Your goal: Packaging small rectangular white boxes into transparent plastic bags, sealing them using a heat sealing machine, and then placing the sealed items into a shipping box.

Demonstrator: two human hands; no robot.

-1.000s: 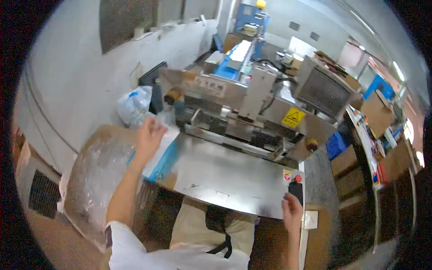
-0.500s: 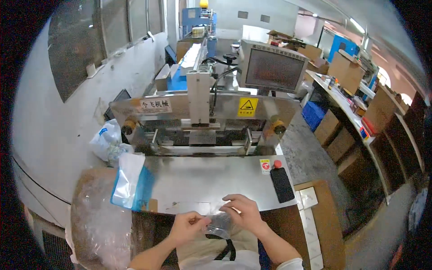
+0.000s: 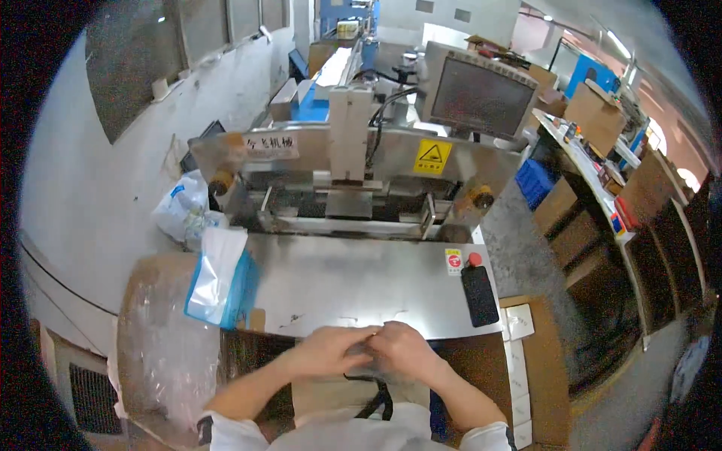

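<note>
My left hand (image 3: 327, 352) and my right hand (image 3: 406, 350) meet just below the near edge of the steel machine table (image 3: 353, 282). Between the fingers they pinch a small clear plastic bag (image 3: 364, 359), mostly hidden by both hands. A stack of clear and blue bags (image 3: 218, 276) lies at the table's left end, apart from my hands. A black phone (image 3: 479, 295) rests at the table's right side, below a red button (image 3: 474, 259).
The packing machine (image 3: 353, 180) with a yellow warning label and a monitor (image 3: 478, 94) stands behind the table. A plastic-covered carton (image 3: 162, 338) sits at my left, a white bag (image 3: 180, 214) by the wall. Cardboard boxes (image 3: 526, 361) are at my right.
The view tilted and steadied on the machine. My left hand left the bag stack and my right hand left the phone; both came together at my front, closing on a small clear bag.
</note>
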